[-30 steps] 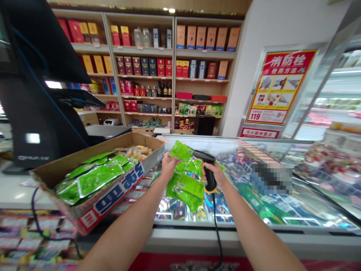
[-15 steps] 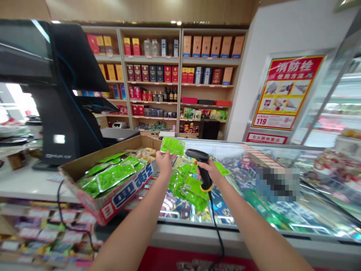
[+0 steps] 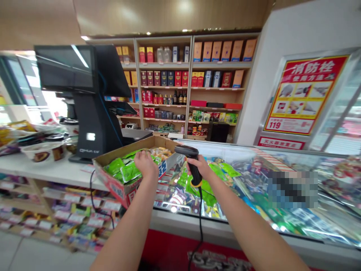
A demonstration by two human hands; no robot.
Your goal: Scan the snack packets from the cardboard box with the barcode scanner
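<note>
The likeliest trouble lay at the cardboard box (image 3: 117, 188), which sat at the edge of the white counter (image 3: 47, 169) and seemed to jut toward the freezer, so a hard press or pull by the left hand (image 3: 146, 165) could have tipped it. That hand was curled down over the green vacuum packs (image 3: 124, 172) in the box, but it hid its own grip, so whether its fingers (image 3: 141, 158) had hold of a pack could not be told. The right hand (image 3: 201, 168) had its fingers wrapped closed round the grip of a black corded barcode scanner (image 3: 186, 151). The scanner's cable (image 3: 200, 222) dropped over the freezer's front, where a snag could have jerked the scanner loose. More green packs (image 3: 203, 192) lay in a loose heap on the glass-topped display freezer (image 3: 239, 230), and their slick film could have let them slide if knocked. The freezer held brightly packaged goods under its reflective glass. Behind the counter stood a black point-of-sale terminal (image 3: 96, 113), with wooden shelves (image 3: 163, 68) of boxed liquor and bottles beyond it. A red-and-yellow fire hydrant poster (image 3: 304, 94) hung on the right.
</note>
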